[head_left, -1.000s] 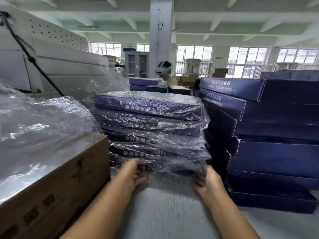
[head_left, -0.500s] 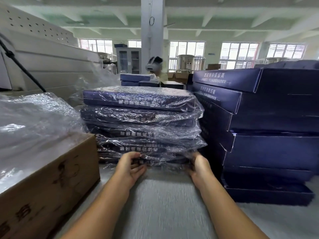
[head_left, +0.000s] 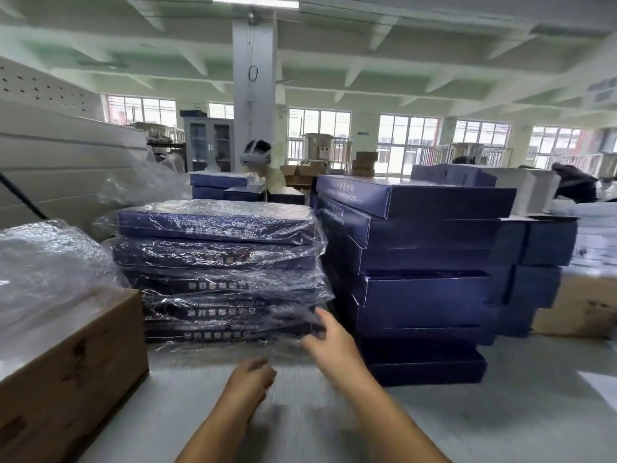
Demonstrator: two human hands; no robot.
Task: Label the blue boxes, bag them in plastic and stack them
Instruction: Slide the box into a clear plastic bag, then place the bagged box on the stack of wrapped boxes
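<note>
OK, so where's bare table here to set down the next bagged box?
Bare grey table lies in front of the bagged stack, between the cardboard carton and the unbagged blue stack. More lies right-front of that stack. Between the two stacks it is tight.

We're in a big factory hall: white beamed ceiling [head_left: 400, 45], lit strip light [head_left: 255, 1] overhead, white square pillar [head_left: 254, 105] mid-room. Daylight comes through a window row [head_left: 407, 145] on the far wall. Grey glass-door cabinet [head_left: 208, 145] stands left of the pillar.
</note>
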